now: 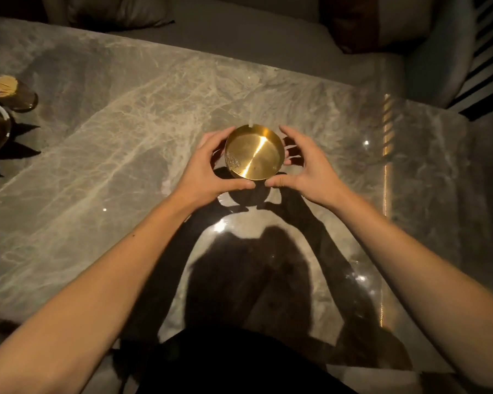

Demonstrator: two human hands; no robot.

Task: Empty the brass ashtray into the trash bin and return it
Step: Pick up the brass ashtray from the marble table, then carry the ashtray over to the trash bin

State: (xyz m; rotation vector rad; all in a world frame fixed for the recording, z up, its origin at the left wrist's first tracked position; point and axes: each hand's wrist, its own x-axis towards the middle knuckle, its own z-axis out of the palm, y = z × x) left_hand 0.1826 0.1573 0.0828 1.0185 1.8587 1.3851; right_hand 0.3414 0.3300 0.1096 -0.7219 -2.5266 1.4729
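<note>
A: The fingers (211,143) of the left hand (208,169) are curling round the far-left wall of the ashtray (254,152), and its thumb is lying along the near rim. The right hand (305,166) is mirroring that, fingers spread a little and bent toward the right wall, thumb pointing in at the near edge.

B: Are both hands actually gripping it?

A: The left looks to be touching. On the right, the fingertips are sitting in shadow just beside the wall, so I can't tell if they are pressing or only closing in.

B: And where is the ashtray sitting?

A: It is over the middle of the table (125,137), between the two hands. It may be lifted slightly, judging by the shadow under it, but I'm not sure.

B: How is it going to handle?

A: I'm judging it stiff and fairly heavy for its size, being brass. The polished wall is shining, so it is probably slippery. It won't dent from a firm squeeze.

B: So where should it be held?

A: By the outer wall, on opposite sides, as the hands are placing themselves now. A little ash (234,160) is lying at the inner left, so it is worth keeping level until it is over the bin, which isn't in view.

B: Anything nearby to bump?

A: Only a toothpick jar (10,92), well apart at the far left.
</note>
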